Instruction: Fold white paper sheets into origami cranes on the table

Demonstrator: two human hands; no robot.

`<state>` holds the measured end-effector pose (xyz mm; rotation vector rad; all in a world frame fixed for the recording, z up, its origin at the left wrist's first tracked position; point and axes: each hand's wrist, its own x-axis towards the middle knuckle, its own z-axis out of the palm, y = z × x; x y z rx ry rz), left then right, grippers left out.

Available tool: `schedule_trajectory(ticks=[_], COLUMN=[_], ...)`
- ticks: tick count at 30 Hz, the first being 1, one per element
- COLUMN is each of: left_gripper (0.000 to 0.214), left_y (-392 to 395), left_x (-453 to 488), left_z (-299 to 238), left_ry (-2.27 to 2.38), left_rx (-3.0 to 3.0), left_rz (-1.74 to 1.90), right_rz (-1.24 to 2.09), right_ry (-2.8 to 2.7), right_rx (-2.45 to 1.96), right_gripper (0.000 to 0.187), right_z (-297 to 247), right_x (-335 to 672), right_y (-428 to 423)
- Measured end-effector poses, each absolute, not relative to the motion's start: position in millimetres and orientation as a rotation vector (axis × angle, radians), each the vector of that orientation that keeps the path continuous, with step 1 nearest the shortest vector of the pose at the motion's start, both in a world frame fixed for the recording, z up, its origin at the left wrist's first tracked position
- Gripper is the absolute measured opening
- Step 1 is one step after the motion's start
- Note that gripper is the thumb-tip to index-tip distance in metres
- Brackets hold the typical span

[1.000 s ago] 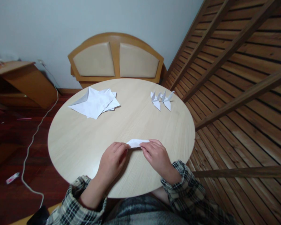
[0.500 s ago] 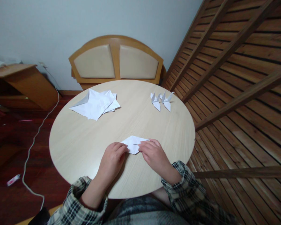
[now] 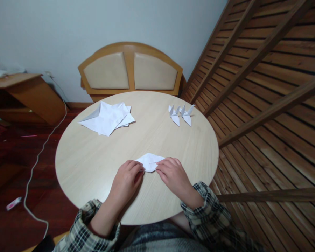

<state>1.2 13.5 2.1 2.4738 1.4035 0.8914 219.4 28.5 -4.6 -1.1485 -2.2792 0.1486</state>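
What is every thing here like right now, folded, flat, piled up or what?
folded paper, creased into a diamond, flat on the table.
left hand, fingers bent, gripping the paper's left corner.
right hand, fingers bent, gripping its right corner.
paper sheets, loose, creased, piled.
paper cranes, two, finished, side by side.
chair, upright, behind the table.

The white folded paper is a small flat diamond with crisp creases and a short slit along its middle. It lies flat just ahead of the fingertips, its left corner under the left hand and its right corner under the right hand.
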Motion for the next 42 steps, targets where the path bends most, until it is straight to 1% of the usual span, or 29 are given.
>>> schedule_trajectory(ticks=[4, 12, 20, 23, 28, 32, 36, 42], left_gripper=[0.01, 0.014, 0.022, 0.021, 0.02, 0.023, 0.026, 0.027], left_y=[13.5, 9.0, 4.0, 4.3, 4.0, 4.0, 4.8, 5.3], left_x=[1.0, 2.3, 6.9, 6.9, 6.0, 5.3, 4.2, 4.4], left_z=[2.0, 5.2, 14.7, 13.3, 10.2, 9.6, 8.0, 6.1], left_ry=[1.417, 1.441, 1.36, 1.381, 1.381, 1.379, 1.379, 1.396], left_rx=[2.469, 2.414, 2.476, 2.479, 2.474, 2.469, 2.473, 2.497], left_rz=[0.89, 0.866, 0.68, 0.669, 0.689, 0.692, 0.701, 0.726], right_rz=[0.171, 0.171, 0.126, 0.144, 0.182, 0.191, 0.187, 0.2], right_ry=[-2.25, -2.224, -2.249, -2.248, -2.262, -2.261, -2.25, -2.284], right_rx=[-1.237, -1.381, -1.473, -1.474, -1.423, -1.41, -1.399, -1.308], right_gripper=[0.002, 0.008, 0.007, 0.002, 0.009, 0.004, 0.004, 0.012], right_z=[-2.7, -3.7, -1.3, -0.2, -1.0, -2.6, -2.8, -3.4], right_x=[218.9, 217.2, 216.1, 216.3, 218.0, 218.9, 218.7, 219.1], right_y=[28.4, 29.2, 28.7, 28.4, 28.5, 29.0, 29.4, 29.0])
